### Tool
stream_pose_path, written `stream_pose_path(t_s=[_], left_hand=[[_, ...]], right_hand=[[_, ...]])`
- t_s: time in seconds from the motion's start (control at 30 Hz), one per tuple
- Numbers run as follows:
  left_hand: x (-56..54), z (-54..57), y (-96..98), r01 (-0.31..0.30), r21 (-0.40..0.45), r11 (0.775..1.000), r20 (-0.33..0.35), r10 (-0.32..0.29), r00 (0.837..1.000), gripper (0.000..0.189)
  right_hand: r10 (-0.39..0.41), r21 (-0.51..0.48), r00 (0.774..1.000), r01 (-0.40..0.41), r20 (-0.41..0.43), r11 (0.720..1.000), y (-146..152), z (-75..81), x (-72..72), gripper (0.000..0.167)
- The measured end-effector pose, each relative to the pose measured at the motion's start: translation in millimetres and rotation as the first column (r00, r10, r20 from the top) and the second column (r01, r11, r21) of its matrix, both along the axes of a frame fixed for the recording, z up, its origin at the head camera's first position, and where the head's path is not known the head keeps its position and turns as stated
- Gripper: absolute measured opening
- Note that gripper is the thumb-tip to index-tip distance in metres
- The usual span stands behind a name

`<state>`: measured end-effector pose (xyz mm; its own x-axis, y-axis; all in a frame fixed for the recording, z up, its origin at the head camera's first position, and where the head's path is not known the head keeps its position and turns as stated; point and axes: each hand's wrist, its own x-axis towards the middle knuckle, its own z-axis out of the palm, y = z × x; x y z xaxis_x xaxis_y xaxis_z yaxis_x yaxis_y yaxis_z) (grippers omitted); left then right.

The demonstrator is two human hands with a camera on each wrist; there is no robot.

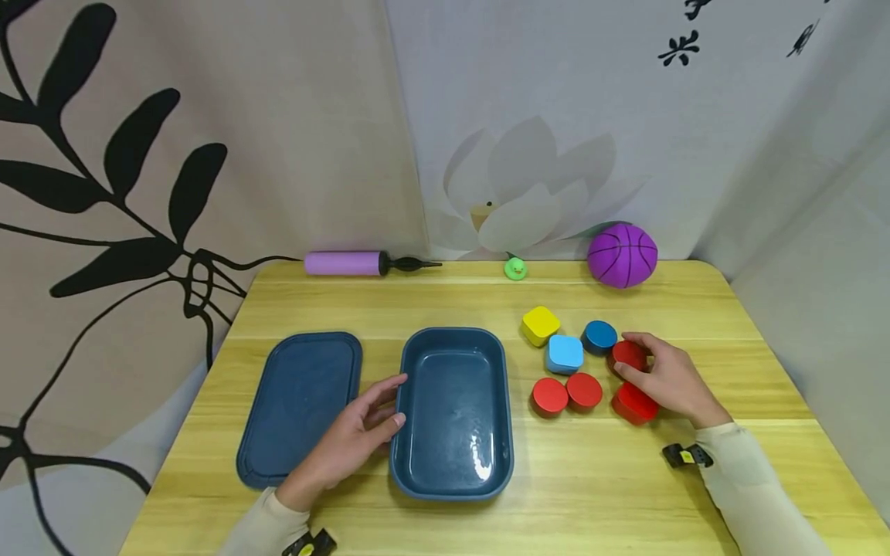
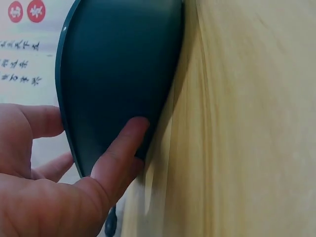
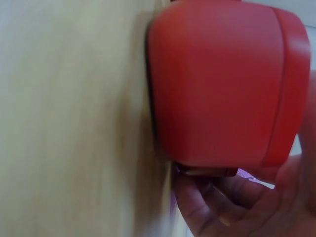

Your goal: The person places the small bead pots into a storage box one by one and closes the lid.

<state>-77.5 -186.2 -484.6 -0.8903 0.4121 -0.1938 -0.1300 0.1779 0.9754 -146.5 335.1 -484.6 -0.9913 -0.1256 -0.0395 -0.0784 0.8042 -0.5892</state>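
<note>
At the table's middle stands a deep blue rectangular box [image 1: 452, 475], uncovered. My left hand [image 1: 361, 432] rests against its left side, fingertips at the rim; in the left wrist view, fingers [image 2: 121, 153] touch the box's outer wall [image 2: 118, 64]. On the right, my right hand [image 1: 664, 378] holds a round red tin [image 1: 628, 354] between thumb and fingers. Another red tin [image 1: 635, 403], with a lid seam, lies just in front of that hand and fills much of the right wrist view, where the held tin [image 3: 210, 171] is mostly hidden.
Near the right hand stand a yellow tin [image 1: 540, 325], a light blue tin [image 1: 564, 354], a dark blue round tin [image 1: 599, 337] and two red round tins [image 1: 550, 397]. A blue lid [image 1: 299, 401] lies left of the box. Behind are a purple pump [image 1: 344, 263], a green toy [image 1: 515, 268] and a purple ball [image 1: 622, 255].
</note>
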Motion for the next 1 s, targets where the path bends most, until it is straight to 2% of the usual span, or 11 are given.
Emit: stream_pose_path(t_s=[0.17, 0.43, 0.67, 1.0], left_hand=[[0.1, -0.7, -0.9, 0.000, 0.016, 1.000, 0.023, 0.000, 1.000, 0.063], [-0.4, 0.1, -0.9, 0.007, 0.020, 1.000, 0.047, -0.008, 0.999, 0.063], [1.5, 0.6, -0.7, 0.013, 0.012, 1.000, 0.060, -0.014, 0.998, 0.063], [-0.5, 1.9, -0.3, 0.021, -0.001, 1.000, 0.058, -0.021, 0.998, 0.064]], right_hand=[[-0.009, -0.038, 1.000, 0.010, 0.027, 0.999, 1.5, -0.2, -0.1, 0.065], [-0.007, -0.033, 1.000, 0.007, -0.013, 0.999, 1.9, 9.6, 5.9, 0.065], [0.016, -0.035, 0.993, -0.020, -0.114, 0.999, -3.9, 26.9, 11.3, 0.062], [0.084, -0.014, 0.965, -0.090, -0.246, 0.996, -28.1, 45.6, 10.2, 0.058]])
